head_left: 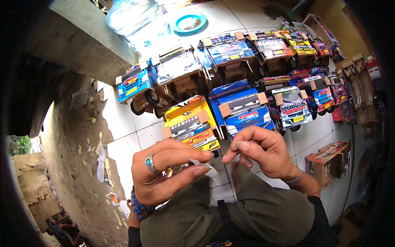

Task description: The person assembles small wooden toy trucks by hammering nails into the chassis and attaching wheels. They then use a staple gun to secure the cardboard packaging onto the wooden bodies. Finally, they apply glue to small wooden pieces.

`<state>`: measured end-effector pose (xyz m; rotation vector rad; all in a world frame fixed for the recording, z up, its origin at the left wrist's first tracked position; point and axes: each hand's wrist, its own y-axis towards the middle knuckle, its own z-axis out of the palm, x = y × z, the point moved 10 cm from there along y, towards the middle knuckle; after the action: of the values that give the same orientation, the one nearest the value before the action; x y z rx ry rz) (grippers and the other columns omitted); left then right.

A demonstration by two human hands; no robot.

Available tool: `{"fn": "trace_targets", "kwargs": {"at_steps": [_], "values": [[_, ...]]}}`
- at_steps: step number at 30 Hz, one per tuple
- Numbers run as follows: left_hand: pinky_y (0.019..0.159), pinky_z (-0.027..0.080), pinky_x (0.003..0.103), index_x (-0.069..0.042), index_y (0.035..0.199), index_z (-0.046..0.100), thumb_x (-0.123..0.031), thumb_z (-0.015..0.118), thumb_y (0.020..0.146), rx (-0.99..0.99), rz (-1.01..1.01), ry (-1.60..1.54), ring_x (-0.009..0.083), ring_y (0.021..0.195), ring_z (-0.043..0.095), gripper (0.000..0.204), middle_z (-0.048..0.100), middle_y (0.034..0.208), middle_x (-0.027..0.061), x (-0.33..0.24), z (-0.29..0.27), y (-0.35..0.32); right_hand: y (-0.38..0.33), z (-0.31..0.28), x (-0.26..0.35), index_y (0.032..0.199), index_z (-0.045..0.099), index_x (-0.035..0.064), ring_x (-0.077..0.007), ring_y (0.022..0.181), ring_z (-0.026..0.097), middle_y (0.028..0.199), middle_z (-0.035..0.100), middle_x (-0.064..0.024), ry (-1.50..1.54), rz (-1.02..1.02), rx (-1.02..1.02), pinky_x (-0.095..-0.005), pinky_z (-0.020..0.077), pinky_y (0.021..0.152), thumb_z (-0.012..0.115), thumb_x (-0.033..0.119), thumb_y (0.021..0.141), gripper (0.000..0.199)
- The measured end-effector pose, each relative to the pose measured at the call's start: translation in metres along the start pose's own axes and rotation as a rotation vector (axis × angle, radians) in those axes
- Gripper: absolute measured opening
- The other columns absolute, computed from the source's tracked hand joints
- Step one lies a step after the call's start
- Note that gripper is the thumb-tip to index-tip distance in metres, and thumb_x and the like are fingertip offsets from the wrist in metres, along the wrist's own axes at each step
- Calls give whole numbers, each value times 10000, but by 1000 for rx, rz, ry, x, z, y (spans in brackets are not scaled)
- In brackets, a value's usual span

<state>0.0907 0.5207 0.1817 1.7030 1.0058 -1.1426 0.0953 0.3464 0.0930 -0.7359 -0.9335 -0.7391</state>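
My left hand (164, 168), with a ring and a blue bracelet, pinches a small white plastic tube or bottle (210, 171) between thumb and fingers. Beside it, my right hand (263, 150) is curled, its thumb lying against the bent fingers; anything between them is too small to make out. The two hands are close but apart, above my knees. Just beyond them stand a yellow toy truck (201, 142) and a blue toy truck (243, 117), each with small brown wooden pieces at the front corners.
More toy trucks (230, 51) form two rows on the white tiled floor (123, 144). A box-shaped wooden truck part (327, 164) lies to the right. Behind the rows are a blue-rimmed plate (189, 21) and a large clear plastic container (135, 20). Dirt ground with scraps borders the left.
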Motion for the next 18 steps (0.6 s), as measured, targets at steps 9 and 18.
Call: {"fn": "trace_targets", "kwargs": {"at_steps": [9,18], "values": [[845,609,426,40,1096,671,-25,707,921,64,15,-78,322,938,736,190,687,991,205,7,6,-5,-5,1,-4,1217,609,-8,-13,713,487,1137,746,-155,133,-41,-6,-186,444,663,513,127,1080,215],[827,613,440,48,1073,659,-57,713,926,59,33,-128,324,904,733,187,673,955,198,17,1,-6,-4,-4,-4,1167,634,-49,-68,699,591,1067,751,-245,98,-34,-115,-232,490,629,554,113,1050,216]]}}
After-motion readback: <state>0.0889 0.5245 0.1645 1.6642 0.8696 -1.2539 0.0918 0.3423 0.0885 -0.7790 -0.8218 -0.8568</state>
